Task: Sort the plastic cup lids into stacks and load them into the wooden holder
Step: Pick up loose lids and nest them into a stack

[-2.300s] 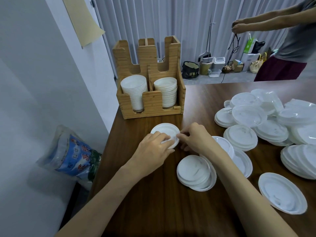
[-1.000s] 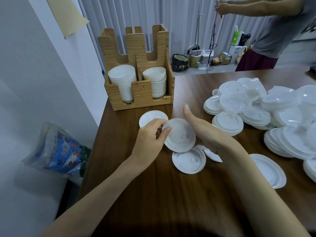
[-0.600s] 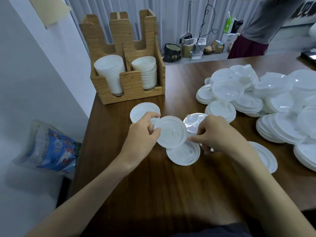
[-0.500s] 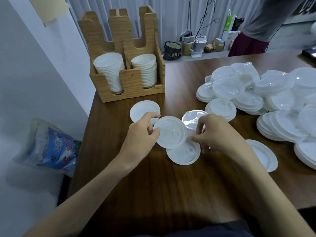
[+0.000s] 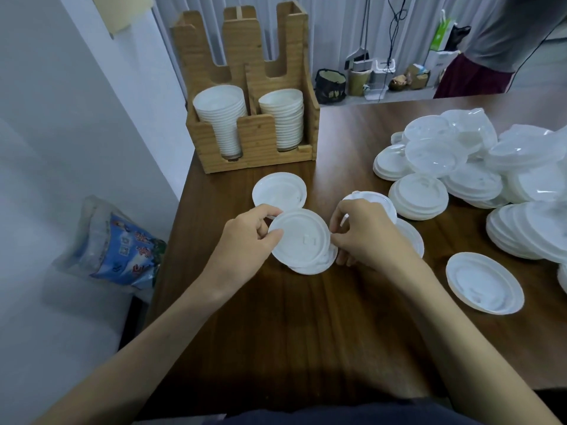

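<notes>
A white plastic lid (image 5: 300, 239) sits on top of another lid near the table's left side. My left hand (image 5: 245, 240) pinches its left rim and my right hand (image 5: 365, 234) pinches its right rim. Another white lid (image 5: 279, 191) lies flat just behind. A clear lid (image 5: 372, 199) shows partly behind my right hand. The wooden holder (image 5: 257, 139) stands at the back left with two stacks of white lids in its slots. A big heap of lids (image 5: 478, 167) covers the right side.
One single lid (image 5: 483, 282) lies alone to the right of my right forearm. The table's left edge (image 5: 175, 225) runs close to my left hand, with a plastic bag (image 5: 119, 250) on the floor beyond it. A person stands at the far right.
My hands brought the held lid down over the lid that lay on the table. My right hand moved in from the clear lid to the held lid's right rim.
</notes>
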